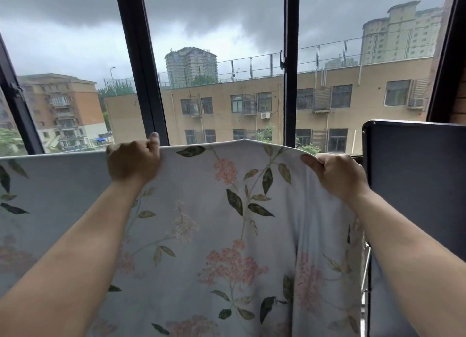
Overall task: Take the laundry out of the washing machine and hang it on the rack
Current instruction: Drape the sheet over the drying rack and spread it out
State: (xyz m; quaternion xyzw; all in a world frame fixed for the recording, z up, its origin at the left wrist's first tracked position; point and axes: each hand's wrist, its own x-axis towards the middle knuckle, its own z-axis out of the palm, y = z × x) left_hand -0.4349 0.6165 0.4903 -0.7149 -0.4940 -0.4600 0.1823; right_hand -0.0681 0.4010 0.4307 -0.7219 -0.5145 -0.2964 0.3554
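- The floral sheet (pixel 227 210) is hanging in 1 broad spread across the lower view. Its top edge is running level from the 9 o'clock border toward 3 o'clock.
- The left hand (pixel 133 161) is gripping that top edge, fingers curled tightly over it and thumb pointing to 12 o'clock. The cloth is falling from it toward 6 o'clock.
- Between the 2 hands the edge is arching slightly upward.
- The right hand (pixel 338 175) is pinching the edge's far end, thumb pressing the near face and fingers curled. The sheet is lying at its 9 and 6 o'clock.
- A dark panel (pixel 416 185) is standing at that hand's 3 o'clock.
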